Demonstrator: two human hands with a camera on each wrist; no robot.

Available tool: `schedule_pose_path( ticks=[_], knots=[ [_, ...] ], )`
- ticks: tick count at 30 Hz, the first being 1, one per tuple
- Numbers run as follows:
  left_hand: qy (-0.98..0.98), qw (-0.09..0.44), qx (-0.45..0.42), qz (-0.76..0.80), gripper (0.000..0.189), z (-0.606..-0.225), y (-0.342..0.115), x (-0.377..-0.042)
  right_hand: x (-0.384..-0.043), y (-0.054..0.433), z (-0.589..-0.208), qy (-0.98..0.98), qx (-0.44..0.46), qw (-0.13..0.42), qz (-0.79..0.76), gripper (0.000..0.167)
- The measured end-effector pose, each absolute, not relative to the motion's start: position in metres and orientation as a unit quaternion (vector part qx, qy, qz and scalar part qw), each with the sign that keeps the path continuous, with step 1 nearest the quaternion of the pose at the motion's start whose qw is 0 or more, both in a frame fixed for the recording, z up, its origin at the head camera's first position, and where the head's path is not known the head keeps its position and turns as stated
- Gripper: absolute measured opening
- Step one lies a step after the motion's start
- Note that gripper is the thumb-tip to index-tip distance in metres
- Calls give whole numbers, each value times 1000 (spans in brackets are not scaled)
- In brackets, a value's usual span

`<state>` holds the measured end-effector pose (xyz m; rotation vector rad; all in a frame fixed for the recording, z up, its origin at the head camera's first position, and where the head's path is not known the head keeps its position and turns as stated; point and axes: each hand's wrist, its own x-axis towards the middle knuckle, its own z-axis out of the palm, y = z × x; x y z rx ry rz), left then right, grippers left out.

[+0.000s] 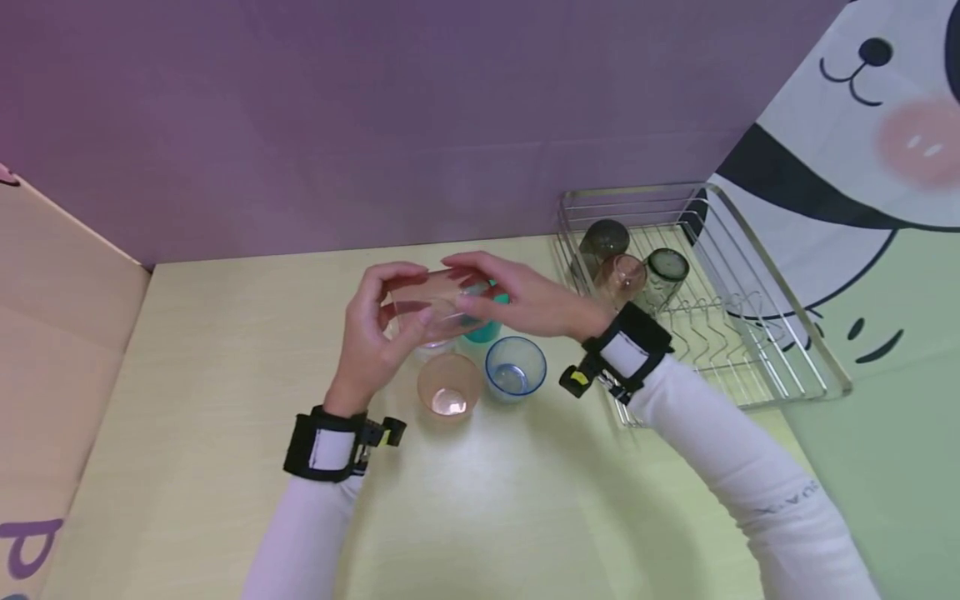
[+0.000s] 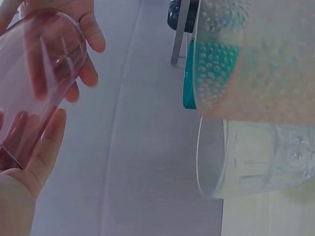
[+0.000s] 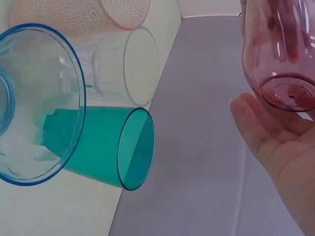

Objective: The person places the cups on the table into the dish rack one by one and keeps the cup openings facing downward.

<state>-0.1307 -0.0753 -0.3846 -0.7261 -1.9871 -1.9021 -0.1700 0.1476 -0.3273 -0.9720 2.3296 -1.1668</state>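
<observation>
A see-through pink glass (image 1: 429, 293) lies on its side in the air between both hands, above several cups on the table. My left hand (image 1: 372, 337) grips its left end, fingers and thumb curled round it. At the other end, my right hand (image 1: 528, 298) holds the rounded base (image 3: 290, 93) between thumb and fingers. Below stand a peach textured cup (image 1: 448, 385) and a blue-rimmed clear cup (image 1: 516, 368). Behind them are a teal cup (image 3: 96, 142) and a clear cup (image 2: 246, 162), partly covered by the hands in the head view.
At the right stands a metal wire rack (image 1: 787, 333). Upside down in its far left part are a dark glass (image 1: 606, 238), an amber-pink glass (image 1: 624, 275) and a grey-green glass (image 1: 667, 268). A purple wall (image 1: 337, 125) closes off the table's (image 1: 225, 417) back edge.
</observation>
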Motion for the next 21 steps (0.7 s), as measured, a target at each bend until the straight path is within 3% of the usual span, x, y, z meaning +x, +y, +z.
schedule_pose_path(
  ticks=[7, 21],
  knots=[
    [-685, 149, -256, -666, 53, -385, -72, -131, -168, 145, -331, 813, -341, 188, -433, 85],
    [-682, 133, -252, -673, 53, -386, -72, -129, -163, 140, -340, 769, -327, 204, -511, 84]
  ],
)
